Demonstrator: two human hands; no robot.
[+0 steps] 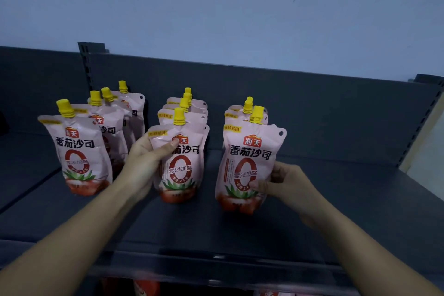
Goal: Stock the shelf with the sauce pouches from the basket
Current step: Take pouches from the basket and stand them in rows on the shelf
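Pink sauce pouches with yellow caps stand in three rows on the dark grey shelf [336,211]. My left hand [144,161] grips the left side of the front pouch of the middle row [182,168], thumb on its face. My right hand [286,185] holds the front pouch of the right row [247,166] at its lower right edge; the pouch stands upright on the shelf. The left row's front pouch [79,154] stands untouched, with several more behind it. The basket is out of view.
A dark back panel [312,108] and slotted uprights [86,65] bound the shelf. A pale wall rises above. The shelf's front lip [216,264] runs below my forearms, and red packaging shows on a lower level [144,287].
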